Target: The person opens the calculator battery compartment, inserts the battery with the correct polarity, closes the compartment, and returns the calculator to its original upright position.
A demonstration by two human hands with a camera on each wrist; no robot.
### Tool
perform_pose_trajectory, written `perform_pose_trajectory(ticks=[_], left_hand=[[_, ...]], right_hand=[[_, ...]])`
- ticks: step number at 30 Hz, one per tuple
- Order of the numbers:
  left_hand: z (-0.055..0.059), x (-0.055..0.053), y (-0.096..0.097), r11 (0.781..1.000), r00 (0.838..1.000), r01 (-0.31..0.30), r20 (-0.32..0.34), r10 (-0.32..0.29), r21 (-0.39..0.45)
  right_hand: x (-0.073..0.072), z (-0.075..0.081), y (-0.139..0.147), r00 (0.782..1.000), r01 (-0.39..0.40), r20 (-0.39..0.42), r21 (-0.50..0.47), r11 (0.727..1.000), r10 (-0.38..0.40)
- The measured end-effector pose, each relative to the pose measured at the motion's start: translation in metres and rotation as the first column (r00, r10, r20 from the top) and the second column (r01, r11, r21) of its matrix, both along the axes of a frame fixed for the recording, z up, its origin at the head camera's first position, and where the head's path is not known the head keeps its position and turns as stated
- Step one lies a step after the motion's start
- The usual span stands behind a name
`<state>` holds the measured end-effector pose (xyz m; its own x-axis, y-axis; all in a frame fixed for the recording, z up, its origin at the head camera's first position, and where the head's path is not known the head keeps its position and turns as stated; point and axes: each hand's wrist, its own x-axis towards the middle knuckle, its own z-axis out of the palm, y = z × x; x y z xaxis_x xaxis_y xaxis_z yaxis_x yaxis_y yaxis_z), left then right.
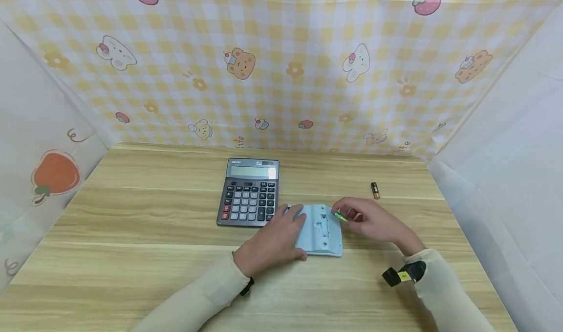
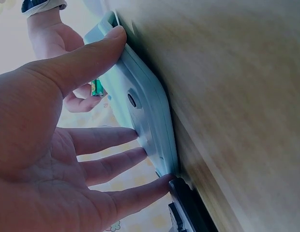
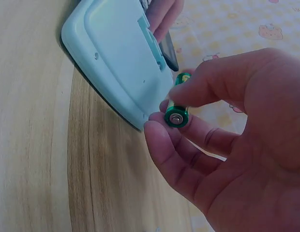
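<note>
A light blue calculator-like device [image 1: 310, 243] lies back side up on the table, its battery compartment [image 1: 325, 226] uncovered. My left hand [image 1: 271, 244] rests on its left part with spread, fairly straight fingers; the thumb touches the near edge and the fingertips lie on the back. Just beyond the device's right edge, my right hand [image 1: 373, 219] pinches a green battery [image 3: 177, 118] between thumb and fingers. One end of that battery, with a metal contact, faces the right wrist camera. The battery is held close beside the compartment.
A dark grey calculator [image 1: 248, 188] lies face up, behind and to the left of the blue device, close to my left fingers. Toward the back right is a black and copper battery [image 1: 375, 190]. A checked curtain [image 1: 272, 102] hangs behind the wooden table [image 1: 132, 234].
</note>
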<state>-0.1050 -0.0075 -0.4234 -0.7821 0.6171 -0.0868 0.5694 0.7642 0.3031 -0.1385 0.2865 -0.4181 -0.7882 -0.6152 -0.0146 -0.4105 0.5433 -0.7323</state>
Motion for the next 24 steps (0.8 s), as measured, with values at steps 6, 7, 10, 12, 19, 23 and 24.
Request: perform_pose_trajectory(ticks=[6,7,10,12,19,23,24], left_hand=[[0.0006,-0.0001,-0.0001,1.000,1.000,0.001,0.003,-0.001,-0.002],[0.0007,-0.0003,0.0000,1.000,1.000,0.002,0.004,-0.002,-0.004],[0.0006,-0.0004,0.0005,1.000,1.000,0.002,0.009,-0.002,-0.013],[0.0007,-0.0003,0.0007,1.000,1.000,0.002,0.010,-0.002,-0.015],[0.0006,-0.0002,0.0007,1.000,1.000,0.003,0.004,-0.003,-0.019],[0.0008,-0.0002,0.0005,1.000,1.000,0.001,-0.001,-0.001,-0.018],[0.0007,-0.0003,0.0005,1.000,1.000,0.001,-0.002,-0.001,-0.017]], right_hand=[[0.0003,-0.0003,-0.0033,0.999,-0.040,-0.017,0.003,0.999,0.040],[-0.0004,-0.0016,-0.0034,0.999,-0.042,-0.018,0.008,0.999,0.042],[-0.0012,-0.0037,-0.0039,0.999,-0.048,-0.016,0.015,0.999,0.048],[-0.0015,-0.0046,-0.0042,0.999,-0.042,0.000,0.017,0.999,0.042],[-0.0010,-0.0039,-0.0067,0.999,-0.011,0.035,0.025,1.000,0.010],[-0.0018,-0.0024,-0.0077,1.000,-0.003,0.021,0.022,1.000,0.003],[-0.0022,-0.0019,-0.0080,1.000,-0.001,0.016,0.021,1.000,0.000]])
